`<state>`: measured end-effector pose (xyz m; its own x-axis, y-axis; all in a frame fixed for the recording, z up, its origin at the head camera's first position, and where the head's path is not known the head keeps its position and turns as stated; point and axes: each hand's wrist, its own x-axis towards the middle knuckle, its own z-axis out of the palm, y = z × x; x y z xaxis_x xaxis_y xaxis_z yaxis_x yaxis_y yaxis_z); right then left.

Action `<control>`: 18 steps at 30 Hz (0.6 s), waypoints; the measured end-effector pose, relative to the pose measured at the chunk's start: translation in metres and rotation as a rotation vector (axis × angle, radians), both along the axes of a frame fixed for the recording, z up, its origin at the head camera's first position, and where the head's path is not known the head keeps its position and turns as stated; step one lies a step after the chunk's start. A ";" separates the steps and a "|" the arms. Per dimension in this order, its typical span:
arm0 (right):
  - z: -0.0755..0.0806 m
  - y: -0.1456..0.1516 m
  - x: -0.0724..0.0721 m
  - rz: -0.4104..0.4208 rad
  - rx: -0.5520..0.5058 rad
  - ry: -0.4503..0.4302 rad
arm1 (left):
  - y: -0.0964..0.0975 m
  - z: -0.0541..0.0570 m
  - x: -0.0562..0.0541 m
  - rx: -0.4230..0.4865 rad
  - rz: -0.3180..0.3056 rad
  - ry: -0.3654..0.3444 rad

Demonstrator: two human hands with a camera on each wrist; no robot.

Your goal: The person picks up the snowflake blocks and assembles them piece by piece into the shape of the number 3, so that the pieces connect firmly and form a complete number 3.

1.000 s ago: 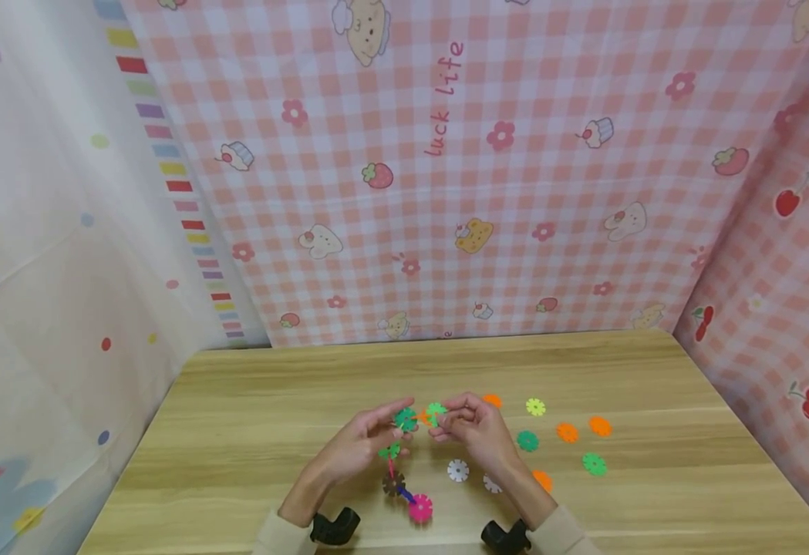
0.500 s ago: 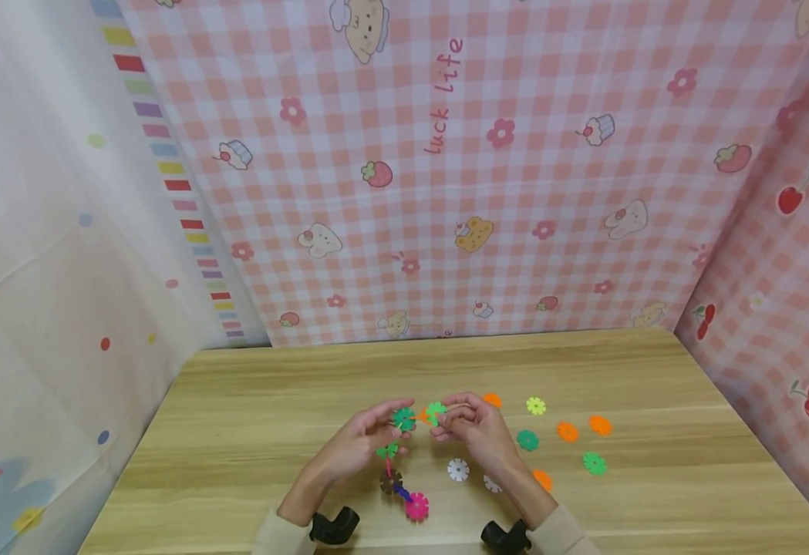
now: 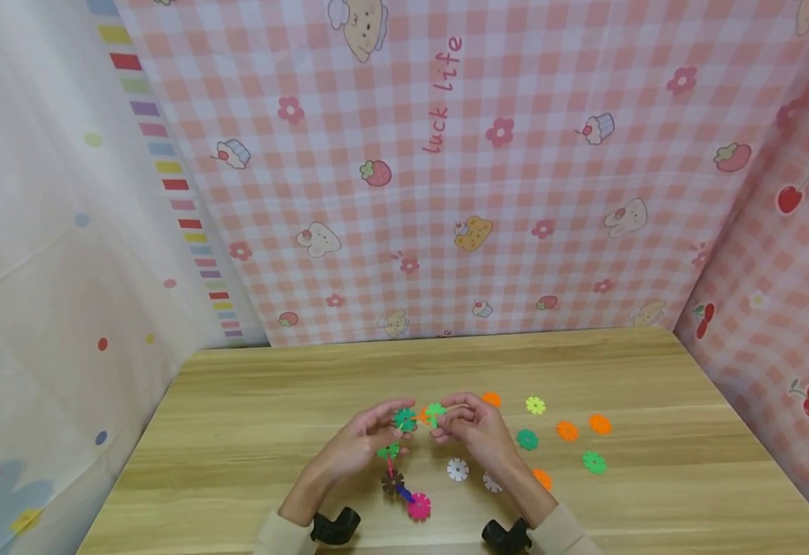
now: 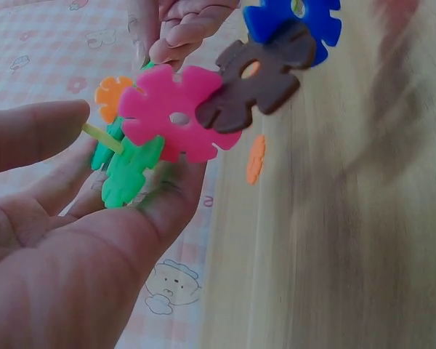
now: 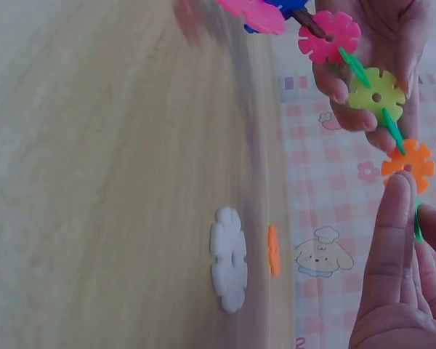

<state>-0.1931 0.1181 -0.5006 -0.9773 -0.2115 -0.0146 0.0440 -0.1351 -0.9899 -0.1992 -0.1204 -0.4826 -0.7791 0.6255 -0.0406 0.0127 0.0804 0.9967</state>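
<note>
A chain of plastic snowflake discs (image 3: 404,419) is held up between both hands over the wooden table (image 3: 251,416). My left hand (image 3: 385,428) pinches its dark green disc. My right hand (image 3: 449,420) pinches the light green disc (image 3: 435,412) at the chain's top end, beside an orange one. The rest hangs down: a brown disc (image 3: 392,482), a blue one, and a pink disc (image 3: 419,506) at the bottom. The left wrist view shows the pink disc (image 4: 176,116), brown disc (image 4: 254,73) and blue disc (image 4: 294,18) close up. In the right wrist view my fingers (image 5: 392,240) touch the orange disc (image 5: 408,164).
Several loose discs lie on the table to the right of my hands: white (image 3: 456,469), dark green (image 3: 527,439), orange (image 3: 567,431), yellow-green (image 3: 534,405), green (image 3: 594,462). Patterned cloth walls (image 3: 446,193) close in the table at the back and on both sides.
Both hands stay on the chain in the same place. Its hanging end sways slightly.
</note>
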 end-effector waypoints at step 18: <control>-0.005 0.041 0.001 0.316 0.419 0.106 | -0.005 -0.008 -0.003 -0.141 0.186 0.011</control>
